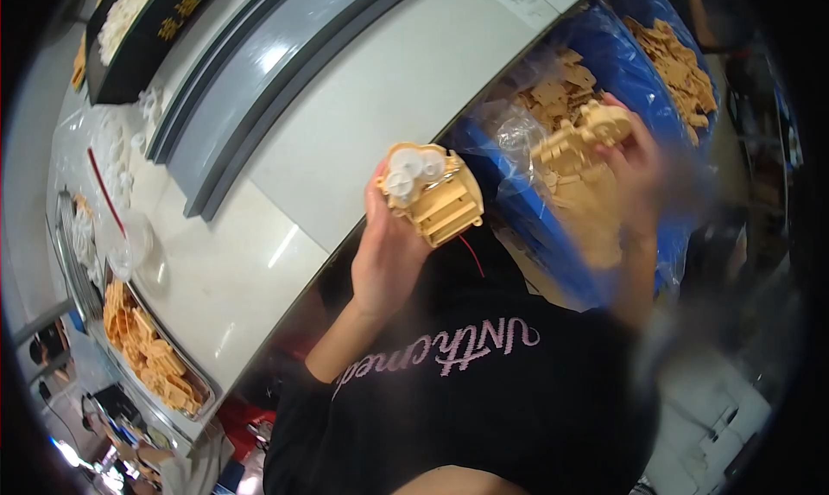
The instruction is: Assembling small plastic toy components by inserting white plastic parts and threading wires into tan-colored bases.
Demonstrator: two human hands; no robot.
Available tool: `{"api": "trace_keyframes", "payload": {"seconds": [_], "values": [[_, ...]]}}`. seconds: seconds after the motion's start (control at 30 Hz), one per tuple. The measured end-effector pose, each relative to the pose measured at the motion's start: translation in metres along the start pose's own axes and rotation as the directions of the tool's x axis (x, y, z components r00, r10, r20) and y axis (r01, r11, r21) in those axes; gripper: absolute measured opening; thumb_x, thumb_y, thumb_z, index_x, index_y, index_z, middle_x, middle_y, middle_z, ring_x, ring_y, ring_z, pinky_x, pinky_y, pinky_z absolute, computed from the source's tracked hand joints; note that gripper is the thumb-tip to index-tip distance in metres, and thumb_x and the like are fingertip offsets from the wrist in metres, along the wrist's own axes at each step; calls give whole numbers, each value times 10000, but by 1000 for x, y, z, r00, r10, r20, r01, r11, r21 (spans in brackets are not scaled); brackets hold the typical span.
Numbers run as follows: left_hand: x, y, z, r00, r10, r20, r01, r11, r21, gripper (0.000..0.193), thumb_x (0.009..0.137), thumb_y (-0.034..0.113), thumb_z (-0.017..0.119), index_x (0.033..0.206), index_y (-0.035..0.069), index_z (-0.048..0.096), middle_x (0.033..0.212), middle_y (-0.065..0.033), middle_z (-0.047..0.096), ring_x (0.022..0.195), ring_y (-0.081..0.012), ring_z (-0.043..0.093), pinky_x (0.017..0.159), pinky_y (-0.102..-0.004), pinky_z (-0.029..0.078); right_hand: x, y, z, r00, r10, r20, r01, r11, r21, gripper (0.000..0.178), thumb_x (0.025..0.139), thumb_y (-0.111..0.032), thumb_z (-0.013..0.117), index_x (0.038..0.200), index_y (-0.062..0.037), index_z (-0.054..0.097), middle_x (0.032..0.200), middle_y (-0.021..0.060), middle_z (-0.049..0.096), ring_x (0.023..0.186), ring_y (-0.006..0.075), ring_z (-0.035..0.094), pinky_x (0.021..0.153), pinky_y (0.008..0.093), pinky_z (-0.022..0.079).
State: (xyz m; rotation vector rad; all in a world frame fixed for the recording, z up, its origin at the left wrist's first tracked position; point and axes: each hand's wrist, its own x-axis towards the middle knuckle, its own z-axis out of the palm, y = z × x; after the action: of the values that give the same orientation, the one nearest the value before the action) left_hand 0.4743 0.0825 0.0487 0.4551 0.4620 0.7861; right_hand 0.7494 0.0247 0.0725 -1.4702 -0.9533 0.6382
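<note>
Left hand (389,244) grips a light, stiff plastic gearbox (432,193) by its sides; right hand (635,162) holds a tan cover (587,136).

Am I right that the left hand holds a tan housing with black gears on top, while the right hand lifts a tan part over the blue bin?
Not quite: the head view shows the gears are white. The left hand does hold the tan housing, and the right hand lifts a tan part over the blue bin.

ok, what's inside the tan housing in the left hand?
The left hand holds the tan housing open side up: white gears sit in its top. Anything under the gears is covered, and a thin red wire hangs below.
</note>
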Motion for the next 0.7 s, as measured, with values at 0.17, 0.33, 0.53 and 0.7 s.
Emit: {"api": "trace_keyframes", "payload": {"seconds": [0.17, 0.33, 0.53, 0.7], "values": [[-3, 1, 3, 998, -44, 40, 45, 999, -18, 681, 959, 417, 419, 1481, 146, 77, 1490, -98, 233, 1369, -265, 298, 1072, -462, 332, -10, -47, 59, 899, -93, 428, 148, 984, -99, 513, 740, 31, 707, 1236, 52, 573, 1031, 88, 563, 877, 141, 558, 756, 251, 473], [-9, 1, 5, 997, -62, 39, 62, 998, -4, 635, 972, 395, 401, 1474, 154, 95, 1483, -80, 235, 1357, -239, 317, 1046, -434, 371, -13, -43, 102, 799, -225, 558, 369, 916, -159, 499, 731, -11, 736, 1209, 34, 599, 996, 106, 543, 846, 177, 567, 724, 264, 473], [-10, -1, 1, 999, -41, 28, 43, 998, -55, 609, 977, 376, 431, 1462, 170, 127, 1449, -92, 257, 1348, -242, 321, 1042, -430, 373, -14, -46, 110, 782, -212, 586, 438, 856, -274, 477, 765, 21, 678, 1232, 15, 579, 1002, 130, 533, 838, 226, 559, 716, 309, 485], [-7, 1, -1, 997, -67, 26, 68, 997, -26, 602, 982, 356, 445, 1461, 168, 133, 1430, -113, 269, 1335, -240, 329, 1037, -426, 374, -11, -49, 111, 710, -227, 667, 599, 692, -403, 470, 781, 29, 634, 1245, 13, 564, 1013, 135, 530, 870, 271, 528, 763, 353, 460]]}}
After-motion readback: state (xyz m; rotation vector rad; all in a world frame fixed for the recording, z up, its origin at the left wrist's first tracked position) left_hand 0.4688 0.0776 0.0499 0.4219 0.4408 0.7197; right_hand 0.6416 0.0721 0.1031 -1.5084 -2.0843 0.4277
